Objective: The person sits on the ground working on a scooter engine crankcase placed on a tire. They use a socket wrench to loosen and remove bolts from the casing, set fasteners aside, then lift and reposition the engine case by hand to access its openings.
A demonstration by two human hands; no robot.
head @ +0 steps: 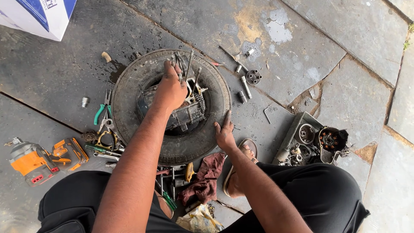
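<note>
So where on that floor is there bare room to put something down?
Bare stone lies beyond the tyre toward the white box, and right of the parts tray. It is crowded at the pliers, orange drill and red rag.

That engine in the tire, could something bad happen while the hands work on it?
Maybe. The left hand is among upright metal studs on the engine, so it might get scraped or pinched. The engine only sits in the tire, steadied by the right hand, and could tip. Small bolts lie loose on the floor and might roll away or get lost.
</note>
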